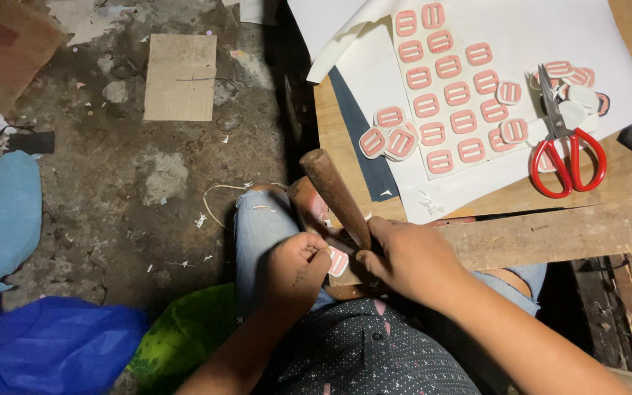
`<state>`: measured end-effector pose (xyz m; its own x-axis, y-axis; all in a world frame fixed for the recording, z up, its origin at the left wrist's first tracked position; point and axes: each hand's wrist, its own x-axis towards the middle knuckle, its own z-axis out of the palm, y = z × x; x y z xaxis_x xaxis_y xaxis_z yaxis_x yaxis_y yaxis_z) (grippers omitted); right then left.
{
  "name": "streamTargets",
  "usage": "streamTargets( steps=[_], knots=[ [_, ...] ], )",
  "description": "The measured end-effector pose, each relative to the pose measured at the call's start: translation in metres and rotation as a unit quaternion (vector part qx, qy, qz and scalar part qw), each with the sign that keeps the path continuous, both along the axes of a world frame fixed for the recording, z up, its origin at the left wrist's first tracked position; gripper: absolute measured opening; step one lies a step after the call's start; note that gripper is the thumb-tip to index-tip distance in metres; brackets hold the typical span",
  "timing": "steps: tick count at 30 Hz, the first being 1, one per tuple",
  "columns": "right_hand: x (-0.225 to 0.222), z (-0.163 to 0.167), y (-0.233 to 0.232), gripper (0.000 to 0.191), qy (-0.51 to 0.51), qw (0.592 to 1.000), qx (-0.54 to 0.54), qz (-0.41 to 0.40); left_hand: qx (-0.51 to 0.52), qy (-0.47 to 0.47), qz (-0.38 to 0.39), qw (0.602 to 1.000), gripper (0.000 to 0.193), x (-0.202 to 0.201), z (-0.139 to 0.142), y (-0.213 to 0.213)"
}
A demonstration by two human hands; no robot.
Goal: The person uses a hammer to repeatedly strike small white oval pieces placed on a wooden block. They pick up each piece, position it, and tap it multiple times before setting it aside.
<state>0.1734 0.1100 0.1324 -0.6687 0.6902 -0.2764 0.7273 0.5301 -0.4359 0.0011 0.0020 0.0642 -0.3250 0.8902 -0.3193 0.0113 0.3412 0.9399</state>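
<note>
Small pink-and-white cut-out piece [339, 261] over the lap, pinched at fingertips of left hand [295, 271], fingers curled tight. Just right of it, right hand [404, 260] closed around brown wooden handle [336, 196], angled up-left. Sheet of matching pink pieces [444, 88] and red scissors [566, 146] on wooden table [550, 230] beyond.

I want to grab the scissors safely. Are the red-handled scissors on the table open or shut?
Shut. The scissors lie flat on the white sheet, blades together in one line, the two red handle loops side by side.
</note>
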Motion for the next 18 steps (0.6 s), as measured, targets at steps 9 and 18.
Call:
streamTargets(
  steps=[9, 18],
  knots=[
    [0.005, -0.006, -0.017, 0.032, 0.052, 0.997, 0.055, -0.002, 0.061, -0.121, -0.031, 0.99, 0.007, -0.006, -0.03, 0.003],
    [-0.006, 0.002, 0.002, 0.03, 0.024, 0.998, -0.058, -0.029, -0.024, 0.039, -0.032, 0.998, 0.01, -0.002, 0.007, -0.002]
  ],
)
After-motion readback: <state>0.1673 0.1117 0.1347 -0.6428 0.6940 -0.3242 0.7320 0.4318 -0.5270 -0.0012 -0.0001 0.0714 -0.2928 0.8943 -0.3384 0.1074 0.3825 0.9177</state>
